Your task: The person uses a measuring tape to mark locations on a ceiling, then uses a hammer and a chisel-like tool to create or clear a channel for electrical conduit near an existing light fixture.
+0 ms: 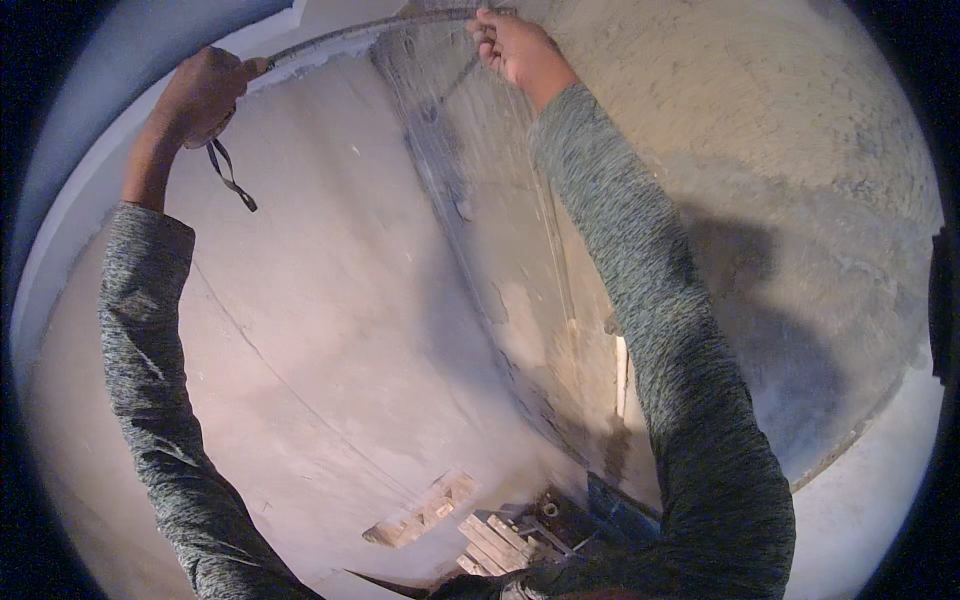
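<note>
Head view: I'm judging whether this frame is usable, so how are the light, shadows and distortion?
Head view: warm light on the plaster wall; a dark shadow on the wall to the right of the right sleeve; fisheye bends the wall corner and the strip between the left hand and right hand; black rim vignette; slightly soft throughout.

Rough, matt plaster is covering the wall (330, 330), a knitted, speckled grey cloth sleeve (660, 330) is showing a soft matt weave, and pale raw wooden boards (425, 510) are lying rough-sawn below.
</note>
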`<state>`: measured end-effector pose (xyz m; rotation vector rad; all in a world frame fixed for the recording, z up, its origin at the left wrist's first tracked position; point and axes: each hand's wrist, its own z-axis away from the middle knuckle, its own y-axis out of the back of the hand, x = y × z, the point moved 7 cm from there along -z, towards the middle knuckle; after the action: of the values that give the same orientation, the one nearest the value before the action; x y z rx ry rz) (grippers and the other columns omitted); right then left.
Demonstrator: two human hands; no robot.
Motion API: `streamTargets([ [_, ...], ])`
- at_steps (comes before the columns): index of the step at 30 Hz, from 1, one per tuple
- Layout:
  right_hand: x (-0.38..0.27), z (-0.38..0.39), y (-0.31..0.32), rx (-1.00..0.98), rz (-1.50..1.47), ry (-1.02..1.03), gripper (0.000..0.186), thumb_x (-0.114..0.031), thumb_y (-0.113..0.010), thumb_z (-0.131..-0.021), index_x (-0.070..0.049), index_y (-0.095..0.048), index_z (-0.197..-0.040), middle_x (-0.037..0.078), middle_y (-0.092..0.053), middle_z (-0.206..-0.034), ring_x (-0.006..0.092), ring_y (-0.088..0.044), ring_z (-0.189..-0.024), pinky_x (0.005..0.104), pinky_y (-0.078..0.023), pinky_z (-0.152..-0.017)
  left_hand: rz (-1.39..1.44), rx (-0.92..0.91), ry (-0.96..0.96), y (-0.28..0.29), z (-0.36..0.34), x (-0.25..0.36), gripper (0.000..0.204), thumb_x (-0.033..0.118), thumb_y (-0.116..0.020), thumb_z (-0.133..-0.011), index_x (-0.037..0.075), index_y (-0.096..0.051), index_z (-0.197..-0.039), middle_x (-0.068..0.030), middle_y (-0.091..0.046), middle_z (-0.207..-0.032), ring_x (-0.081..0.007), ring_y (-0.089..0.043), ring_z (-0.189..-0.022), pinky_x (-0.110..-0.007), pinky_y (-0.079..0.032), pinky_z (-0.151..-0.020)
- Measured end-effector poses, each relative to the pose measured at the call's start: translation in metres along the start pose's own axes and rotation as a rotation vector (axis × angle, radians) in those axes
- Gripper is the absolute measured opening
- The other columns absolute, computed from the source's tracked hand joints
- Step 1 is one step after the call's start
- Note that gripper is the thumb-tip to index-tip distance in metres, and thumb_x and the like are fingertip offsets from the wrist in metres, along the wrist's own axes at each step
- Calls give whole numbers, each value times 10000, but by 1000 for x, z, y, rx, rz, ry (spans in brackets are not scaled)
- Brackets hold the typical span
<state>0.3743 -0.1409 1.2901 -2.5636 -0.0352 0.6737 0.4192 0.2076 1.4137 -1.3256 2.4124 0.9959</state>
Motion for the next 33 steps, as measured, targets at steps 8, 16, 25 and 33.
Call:
streamTargets([
  [8,12,-11,1,11,90,-135,208,-258,-671,-909,-52,-651,-931,26,-644,-831,91,-518,-634,194,-443,-507,-135,-28,71,14,-4,1,551,444,-580,-918,-56,-604,-686,-206,-612,-637,-351,-588,-599,-463,-476,-662],
  [16,10,-17,0,-24,54,-69,179,-238,-668,-910,-60,-666,-935,27,-654,-823,86,-524,-649,206,-437,-521,-29,-42,66,12,-1,-5,535,431,-594,-908,-36,-590,-646,-167,-575,-577,-280,-543,-529,-443,-458,-613],
  [25,12,-21,1,-34,54,-52,130,-181,-673,-889,-53,-676,-913,33,-661,-802,93,-538,-638,226,-419,-510,144,-154,423,25,20,30,491,366,-576,-948,26,-491,-604,-41,-471,-503,-131,-416,-389,-362,-367,-421],
  [33,17,-16,-1,11,27,-35,138,-179,-692,-859,-44,-680,-885,47,-674,-794,97,-550,-625,224,-419,-511,86,-197,280,5,12,-1,581,520,-532,-930,19,-540,-636,-68,-533,-527,-149,-493,-446,-361,-424,-461],
])
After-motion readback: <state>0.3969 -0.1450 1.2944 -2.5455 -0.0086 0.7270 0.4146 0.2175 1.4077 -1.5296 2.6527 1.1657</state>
